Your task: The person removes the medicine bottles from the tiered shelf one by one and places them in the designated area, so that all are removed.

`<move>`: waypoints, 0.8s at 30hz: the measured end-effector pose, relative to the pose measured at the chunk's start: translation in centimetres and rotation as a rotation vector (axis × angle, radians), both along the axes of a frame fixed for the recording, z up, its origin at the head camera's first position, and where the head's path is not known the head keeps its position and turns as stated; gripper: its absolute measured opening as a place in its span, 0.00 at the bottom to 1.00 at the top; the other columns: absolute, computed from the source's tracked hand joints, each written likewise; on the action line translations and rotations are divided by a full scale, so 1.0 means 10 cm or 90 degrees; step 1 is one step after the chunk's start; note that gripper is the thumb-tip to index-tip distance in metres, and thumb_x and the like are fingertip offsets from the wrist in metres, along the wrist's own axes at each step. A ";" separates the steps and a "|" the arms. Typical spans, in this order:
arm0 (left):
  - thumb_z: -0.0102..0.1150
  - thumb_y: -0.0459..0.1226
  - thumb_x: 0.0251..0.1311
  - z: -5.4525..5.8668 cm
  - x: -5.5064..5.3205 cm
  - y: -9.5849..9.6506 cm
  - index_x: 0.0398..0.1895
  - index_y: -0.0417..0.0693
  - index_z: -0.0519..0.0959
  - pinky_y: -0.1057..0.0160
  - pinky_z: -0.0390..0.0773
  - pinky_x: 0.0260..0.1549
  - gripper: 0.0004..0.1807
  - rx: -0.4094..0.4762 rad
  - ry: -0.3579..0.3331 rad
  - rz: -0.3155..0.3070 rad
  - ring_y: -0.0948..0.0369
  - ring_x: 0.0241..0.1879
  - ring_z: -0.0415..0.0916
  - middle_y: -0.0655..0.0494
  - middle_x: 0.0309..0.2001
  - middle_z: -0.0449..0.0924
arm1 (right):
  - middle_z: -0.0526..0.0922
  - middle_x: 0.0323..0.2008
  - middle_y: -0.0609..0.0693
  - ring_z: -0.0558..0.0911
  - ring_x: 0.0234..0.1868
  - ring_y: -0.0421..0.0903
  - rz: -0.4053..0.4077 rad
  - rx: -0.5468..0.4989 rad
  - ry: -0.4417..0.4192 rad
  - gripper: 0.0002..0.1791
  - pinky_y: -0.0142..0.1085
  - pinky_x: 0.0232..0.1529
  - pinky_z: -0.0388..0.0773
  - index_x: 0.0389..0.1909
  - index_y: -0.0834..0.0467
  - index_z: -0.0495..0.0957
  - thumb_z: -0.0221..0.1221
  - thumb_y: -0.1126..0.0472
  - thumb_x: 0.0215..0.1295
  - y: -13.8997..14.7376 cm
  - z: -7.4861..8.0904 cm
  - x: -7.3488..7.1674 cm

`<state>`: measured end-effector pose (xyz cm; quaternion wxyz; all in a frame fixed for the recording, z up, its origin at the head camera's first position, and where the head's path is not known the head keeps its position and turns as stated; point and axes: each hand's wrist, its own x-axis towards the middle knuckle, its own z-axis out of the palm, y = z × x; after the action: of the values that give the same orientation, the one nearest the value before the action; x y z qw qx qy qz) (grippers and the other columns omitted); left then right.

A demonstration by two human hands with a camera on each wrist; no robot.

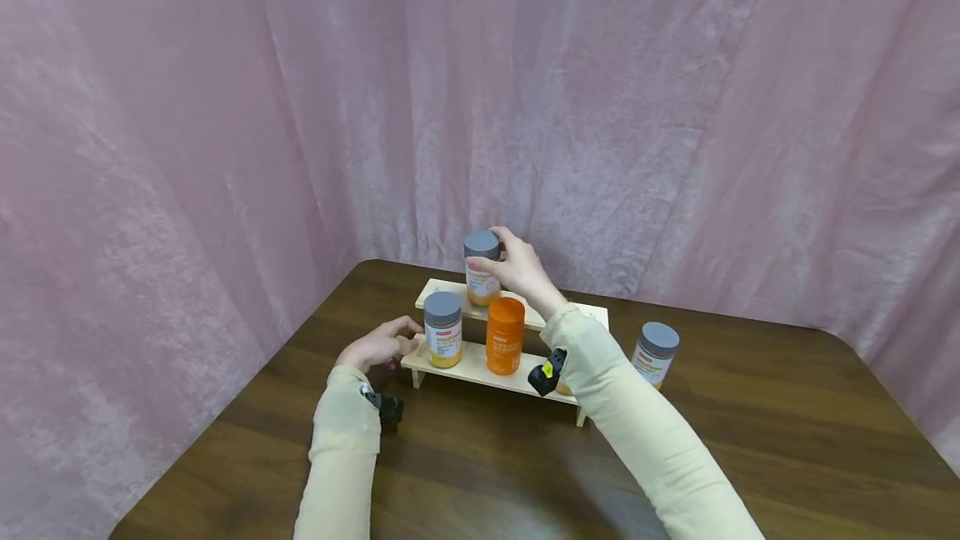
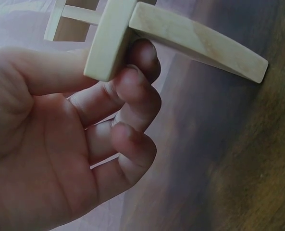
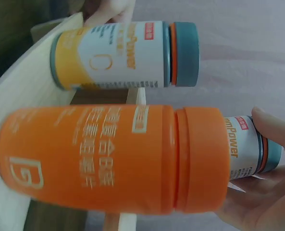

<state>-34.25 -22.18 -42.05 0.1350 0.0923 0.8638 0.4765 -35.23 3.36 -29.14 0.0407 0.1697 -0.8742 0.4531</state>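
Note:
A two-tier wooden display rack [image 1: 472,367] stands on the table. My left hand [image 1: 378,346] pinches the left end of its lower tier, thumb on one face and fingertips curled against the other in the left wrist view. On the upper tier, my right hand [image 1: 522,269] grips a grey-lidded supplement bottle [image 1: 480,282] near its lid, thumb on the front side. The lower tier holds another grey-lidded bottle [image 1: 443,332] at the left and an orange bottle [image 1: 505,338] beside it. Seen from the right wrist, the orange bottle [image 3: 89,159] partly covers the gripped one [image 3: 241,144].
Behind my right wrist, a yellow-bottomed bottle [image 1: 564,388] shows slightly on the lower tier. To the right of the rack, a grey-lidded bottle [image 1: 654,357] is partly hidden by my sleeve. Pink curtains [image 1: 600,107] hang behind the brown wooden table [image 1: 787,407].

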 end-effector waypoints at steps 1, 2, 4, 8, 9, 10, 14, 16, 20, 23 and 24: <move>0.51 0.36 0.68 0.00 0.00 0.00 0.57 0.42 0.69 0.64 0.67 0.25 0.16 0.000 0.001 -0.001 0.59 0.26 0.64 0.57 0.24 0.63 | 0.78 0.59 0.56 0.78 0.59 0.54 0.000 0.008 0.010 0.34 0.48 0.58 0.76 0.67 0.53 0.64 0.64 0.49 0.62 0.01 0.00 0.01; 0.51 0.36 0.68 0.00 -0.01 0.00 0.57 0.42 0.69 0.64 0.67 0.25 0.16 0.001 0.001 -0.002 0.59 0.26 0.64 0.57 0.24 0.63 | 0.78 0.59 0.56 0.78 0.57 0.54 0.000 0.016 0.020 0.34 0.47 0.56 0.76 0.67 0.53 0.64 0.64 0.49 0.62 0.02 0.01 0.02; 0.51 0.36 0.68 -0.02 -0.02 0.00 0.57 0.42 0.69 0.64 0.67 0.25 0.17 0.001 0.002 -0.002 0.59 0.27 0.65 0.57 0.23 0.63 | 0.79 0.58 0.55 0.79 0.56 0.54 -0.003 0.025 0.033 0.34 0.47 0.54 0.77 0.67 0.53 0.65 0.64 0.49 0.62 0.04 0.01 0.04; 0.51 0.36 0.67 -0.04 -0.02 0.01 0.57 0.42 0.69 0.65 0.68 0.24 0.17 -0.002 0.000 -0.003 0.60 0.27 0.65 0.57 0.23 0.63 | 0.79 0.58 0.56 0.79 0.57 0.55 -0.017 0.032 0.032 0.36 0.48 0.53 0.78 0.68 0.53 0.63 0.64 0.48 0.61 0.12 0.01 0.06; 0.51 0.36 0.67 -0.05 -0.02 0.01 0.57 0.42 0.69 0.65 0.68 0.24 0.17 -0.003 -0.001 -0.003 0.60 0.26 0.65 0.57 0.23 0.63 | 0.78 0.59 0.56 0.79 0.57 0.55 -0.020 0.037 0.032 0.37 0.49 0.54 0.78 0.69 0.53 0.63 0.64 0.48 0.61 0.14 0.02 0.06; 0.51 0.36 0.67 -0.05 -0.02 0.01 0.57 0.41 0.69 0.65 0.68 0.24 0.17 -0.005 0.000 -0.005 0.60 0.26 0.65 0.57 0.23 0.63 | 0.78 0.59 0.57 0.79 0.58 0.55 -0.022 0.043 0.033 0.37 0.49 0.54 0.78 0.69 0.53 0.63 0.64 0.48 0.61 0.16 0.03 0.06; 0.52 0.36 0.67 -0.06 -0.04 0.02 0.57 0.41 0.68 0.65 0.69 0.24 0.18 -0.002 0.000 -0.010 0.60 0.27 0.65 0.57 0.25 0.65 | 0.78 0.59 0.59 0.78 0.59 0.57 -0.032 0.069 0.044 0.37 0.51 0.57 0.76 0.69 0.56 0.63 0.64 0.47 0.62 0.26 0.08 0.07; 0.52 0.37 0.67 -0.06 -0.05 0.02 0.57 0.40 0.68 0.65 0.69 0.24 0.18 0.000 0.002 -0.015 0.60 0.27 0.66 0.57 0.26 0.66 | 0.78 0.58 0.59 0.78 0.59 0.57 -0.038 0.078 0.049 0.37 0.51 0.57 0.76 0.68 0.56 0.63 0.63 0.47 0.62 0.31 0.10 0.08; 0.51 0.36 0.67 -0.05 -0.06 -0.01 0.58 0.39 0.67 0.65 0.69 0.24 0.19 -0.001 0.003 -0.016 0.61 0.27 0.67 0.57 0.25 0.66 | 0.79 0.58 0.59 0.78 0.58 0.57 -0.050 0.094 0.058 0.37 0.51 0.56 0.76 0.68 0.56 0.64 0.63 0.46 0.62 0.40 0.13 0.08; 0.51 0.36 0.67 -0.05 -0.06 -0.03 0.58 0.38 0.66 0.65 0.70 0.24 0.19 -0.005 0.002 -0.013 0.61 0.27 0.67 0.57 0.24 0.64 | 0.80 0.56 0.58 0.79 0.56 0.56 -0.054 0.106 0.066 0.36 0.51 0.55 0.76 0.66 0.55 0.65 0.64 0.46 0.61 0.45 0.14 0.08; 0.51 0.36 0.67 -0.05 -0.06 -0.04 0.59 0.38 0.66 0.65 0.70 0.24 0.19 -0.007 0.003 -0.012 0.61 0.27 0.67 0.57 0.24 0.64 | 0.80 0.56 0.58 0.80 0.56 0.56 -0.055 0.108 0.069 0.35 0.50 0.55 0.77 0.66 0.55 0.66 0.64 0.46 0.61 0.47 0.14 0.08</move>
<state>-34.89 -22.57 -42.60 0.1382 0.1006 0.8658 0.4703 -34.45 8.02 -27.71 0.0929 0.1590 -0.9126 0.3651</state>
